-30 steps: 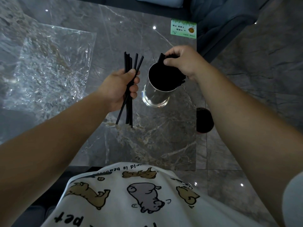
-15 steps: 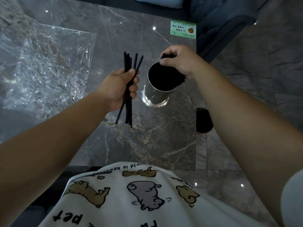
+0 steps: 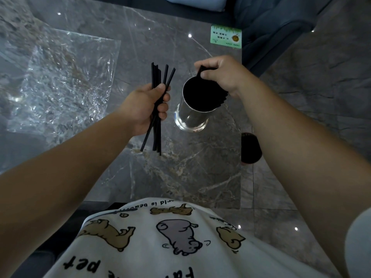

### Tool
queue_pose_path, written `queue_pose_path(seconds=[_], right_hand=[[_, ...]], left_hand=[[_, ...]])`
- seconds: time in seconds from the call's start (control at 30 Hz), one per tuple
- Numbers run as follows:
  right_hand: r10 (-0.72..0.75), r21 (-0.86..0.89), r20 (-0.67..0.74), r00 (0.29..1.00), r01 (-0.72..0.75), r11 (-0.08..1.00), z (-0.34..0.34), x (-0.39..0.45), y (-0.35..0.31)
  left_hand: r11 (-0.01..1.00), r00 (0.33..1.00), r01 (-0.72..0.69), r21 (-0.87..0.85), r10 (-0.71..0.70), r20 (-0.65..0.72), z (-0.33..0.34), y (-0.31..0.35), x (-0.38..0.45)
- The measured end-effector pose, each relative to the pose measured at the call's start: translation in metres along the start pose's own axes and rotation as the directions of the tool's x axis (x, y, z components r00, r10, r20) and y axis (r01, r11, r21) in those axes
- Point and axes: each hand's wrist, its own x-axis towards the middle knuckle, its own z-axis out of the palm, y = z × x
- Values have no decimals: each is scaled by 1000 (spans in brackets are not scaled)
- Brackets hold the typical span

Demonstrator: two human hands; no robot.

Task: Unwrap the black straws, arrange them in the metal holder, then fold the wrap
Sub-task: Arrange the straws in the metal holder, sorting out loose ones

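My left hand (image 3: 147,106) grips a loose bundle of several black straws (image 3: 157,77), held upright above the marble table (image 3: 186,167). Just to its right stands the shiny metal holder (image 3: 191,117), its mouth dark with straws inside. My right hand (image 3: 222,74) hovers over the holder's far rim, fingers pinched on the tops of black straws (image 3: 220,100) that stick out of the holder's right side. The clear plastic wrap (image 3: 60,83) lies flat and crinkled at the left of the table.
A green card (image 3: 225,36) lies at the table's far right corner. A dark round object (image 3: 251,148) sits on the floor past the table's right edge. A blue-grey sofa (image 3: 271,19) stands beyond the table.
My right hand has shifted slightly on the straw tops at the holder's rim. The left hand and its bundle have stayed put.
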Motion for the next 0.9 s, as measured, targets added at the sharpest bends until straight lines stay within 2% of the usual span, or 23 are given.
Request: queue_pose_path(seconds=[0.1, 0.17, 0.23, 0.3, 0.4, 0.5, 0.57, 0.6, 0.67, 0.77, 0.9], right_hand=[[-1, 131, 30, 1000, -3, 991, -6, -3, 3], [28, 232, -114, 993, 0, 973, -20, -5, 8], [101, 319, -295, 950, -2, 948, -32, -19, 18], [176, 374, -372, 912, -26, 927, -32, -42, 36], [220, 375, -282, 934, -104, 921, 4, -81, 72], [122, 340, -142, 982, -67, 938, 57, -99, 80], [91, 333, -215, 972, -15, 943, 78, -91, 71], [98, 321, -275, 957, -5, 947, 81, -84, 64], [103, 336, -302, 948, 4, 942, 78, -69, 57], [136, 361, -179, 974, -64, 930, 61, -48, 52], [183, 269, -14, 983, -172, 948, 32, -32, 48]], left_hand=[[1000, 1000, 9, -4, -9, -6, -1, 1, -1], [1000, 1000, 7, -12, -7, -6, -3, 2, -3], [1000, 1000, -1, -24, 1, -2, -7, 2, -4], [1000, 1000, -6, -25, 6, -2, -11, 2, -4], [1000, 1000, -2, -22, 2, -10, -14, -2, -4], [1000, 1000, 18, -12, -18, -18, -10, -8, -4], [999, 999, 31, -5, -31, -17, -7, -10, -4], [999, 999, 34, -3, -34, -15, -5, -10, -4], [1000, 999, 26, 0, -26, -20, -3, -9, -6], [1000, 999, 0, 1, 0, -50, -4, -7, -13], [1000, 996, -18, 3, 18, -91, -14, -7, -25]])
